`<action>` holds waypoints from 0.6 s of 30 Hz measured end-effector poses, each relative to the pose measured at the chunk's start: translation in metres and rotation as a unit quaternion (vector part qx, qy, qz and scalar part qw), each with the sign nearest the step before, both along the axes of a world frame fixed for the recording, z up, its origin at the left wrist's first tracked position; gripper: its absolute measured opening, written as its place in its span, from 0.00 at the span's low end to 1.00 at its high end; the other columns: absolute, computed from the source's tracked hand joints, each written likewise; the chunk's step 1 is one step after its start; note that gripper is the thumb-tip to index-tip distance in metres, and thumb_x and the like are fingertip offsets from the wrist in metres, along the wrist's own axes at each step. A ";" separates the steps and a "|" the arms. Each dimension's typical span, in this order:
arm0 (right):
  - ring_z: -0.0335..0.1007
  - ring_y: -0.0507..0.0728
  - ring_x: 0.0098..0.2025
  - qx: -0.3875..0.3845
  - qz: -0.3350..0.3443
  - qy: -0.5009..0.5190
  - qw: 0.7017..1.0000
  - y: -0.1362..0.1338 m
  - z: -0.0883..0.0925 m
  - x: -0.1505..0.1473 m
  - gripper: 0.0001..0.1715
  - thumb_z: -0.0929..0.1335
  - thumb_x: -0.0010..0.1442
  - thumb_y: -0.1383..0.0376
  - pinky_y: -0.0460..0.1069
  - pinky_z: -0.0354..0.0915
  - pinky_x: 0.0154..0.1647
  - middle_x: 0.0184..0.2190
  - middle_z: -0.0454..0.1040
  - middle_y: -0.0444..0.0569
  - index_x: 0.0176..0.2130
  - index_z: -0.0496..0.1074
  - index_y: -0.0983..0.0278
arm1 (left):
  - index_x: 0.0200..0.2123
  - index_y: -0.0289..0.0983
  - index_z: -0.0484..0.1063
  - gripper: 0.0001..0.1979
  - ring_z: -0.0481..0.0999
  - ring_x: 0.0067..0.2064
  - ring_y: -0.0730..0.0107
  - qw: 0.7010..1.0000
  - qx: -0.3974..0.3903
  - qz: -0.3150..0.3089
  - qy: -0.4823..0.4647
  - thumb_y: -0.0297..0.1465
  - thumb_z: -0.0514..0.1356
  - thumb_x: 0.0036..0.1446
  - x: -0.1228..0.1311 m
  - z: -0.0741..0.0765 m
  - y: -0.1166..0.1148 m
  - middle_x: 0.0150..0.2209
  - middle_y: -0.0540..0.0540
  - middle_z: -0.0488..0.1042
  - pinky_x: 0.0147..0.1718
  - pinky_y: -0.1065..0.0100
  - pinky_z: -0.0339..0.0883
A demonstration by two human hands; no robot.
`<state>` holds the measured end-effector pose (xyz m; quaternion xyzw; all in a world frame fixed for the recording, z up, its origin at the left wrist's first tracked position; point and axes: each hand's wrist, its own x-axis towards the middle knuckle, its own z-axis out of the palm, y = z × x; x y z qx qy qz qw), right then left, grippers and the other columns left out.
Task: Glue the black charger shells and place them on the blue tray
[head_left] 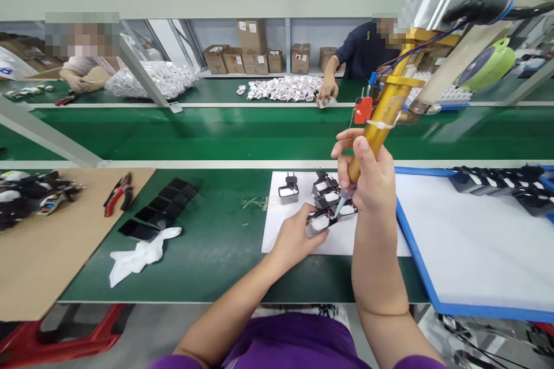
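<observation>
My left hand [296,236] pinches a small grey-and-black plug adapter housing [319,222] with a white inner part, keeping it on a white sheet [277,239]. In my right hand [374,176] is a gold dispensing gun [387,106], fingers wrapped round its lower end. Its tapered pale nozzle [340,207] points down at the right edge of the held housing; whether the tip touches cannot be made out. More adapter housings [325,187] crowd just beyond, partly hidden by the nozzle and my hand. One separate adapter housing [288,190] stands upright to the left, prongs up.
A blue-edged tray [476,265] at right bears a row of adapters [497,180]. Leftward lie black rectangular pieces [167,204], a white cloth [142,253], red pliers [119,193] and cardboard [38,265]. Across the green belt [216,132], two people work near white parts [283,88].
</observation>
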<state>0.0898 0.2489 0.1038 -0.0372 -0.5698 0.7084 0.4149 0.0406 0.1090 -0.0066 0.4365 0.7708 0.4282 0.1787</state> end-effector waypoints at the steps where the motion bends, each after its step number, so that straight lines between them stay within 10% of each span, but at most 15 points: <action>1: 0.56 0.43 0.12 0.000 -0.003 -0.002 1.000 0.003 0.000 0.000 0.19 0.69 0.57 0.50 0.41 0.49 0.06 0.28 0.70 0.40 0.38 0.70 0.63 | 0.45 0.42 0.65 0.16 0.76 0.44 0.61 1.000 -0.013 -0.018 0.012 0.31 0.63 0.52 -0.005 -0.003 -0.004 0.43 0.48 0.76 0.44 0.62 0.69; 7: 0.57 0.44 0.12 -0.004 -0.031 -0.022 0.999 0.016 -0.001 0.001 0.19 0.70 0.56 0.51 0.42 0.48 0.06 0.28 0.71 0.41 0.37 0.70 0.63 | 0.45 0.42 0.73 0.20 0.68 0.50 0.56 0.988 -0.016 -0.095 0.119 0.32 0.70 0.46 -0.004 -0.018 -0.004 0.47 0.44 0.67 0.51 0.56 0.66; 18: 0.57 0.44 0.11 0.019 -0.037 -0.033 0.999 0.021 -0.003 0.002 0.18 0.71 0.56 0.51 0.42 0.49 0.07 0.27 0.71 0.41 0.36 0.69 0.63 | 0.48 0.38 0.70 0.21 0.60 0.57 0.44 0.942 0.028 -0.118 0.313 0.42 0.63 0.54 0.022 -0.051 0.068 0.59 0.33 0.59 0.51 0.47 0.59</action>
